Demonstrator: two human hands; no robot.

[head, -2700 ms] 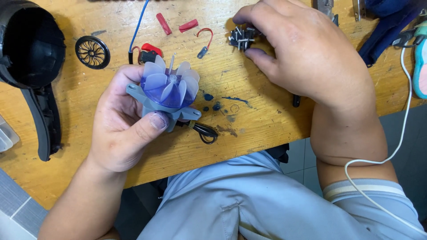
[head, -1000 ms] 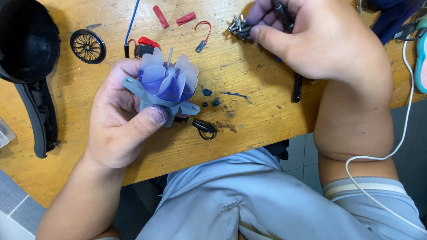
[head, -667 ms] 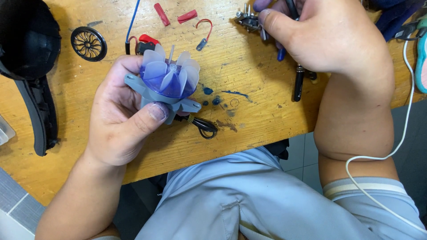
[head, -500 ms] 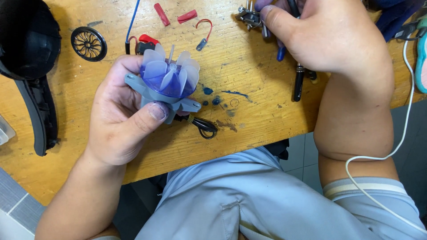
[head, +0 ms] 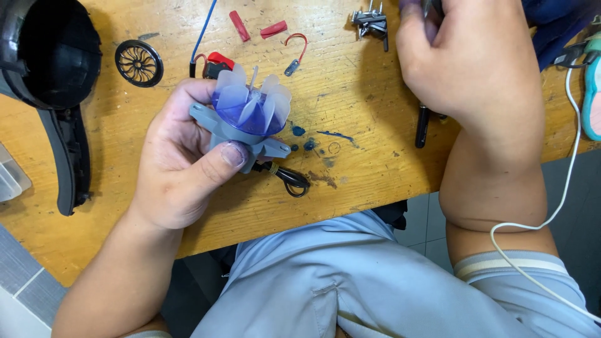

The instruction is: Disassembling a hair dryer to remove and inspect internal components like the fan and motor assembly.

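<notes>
A translucent blue fan impeller on a grey mount (head: 247, 116) sits left of centre in the frame, pinched between the thumb and fingers of the left hand (head: 181, 159) above a wooden workbench (head: 350, 156). The right hand (head: 469, 62), upper right, is curled with its fingertips hidden, so its grasp cannot be told. A black hair-dryer housing (head: 44, 69) lies upper left, a round black grille (head: 138, 62) beside it.

Translucent blue fan (head: 250, 107), grey mount (head: 216, 125), black grille (head: 138, 62), red sleeves (head: 256, 27).
</notes>
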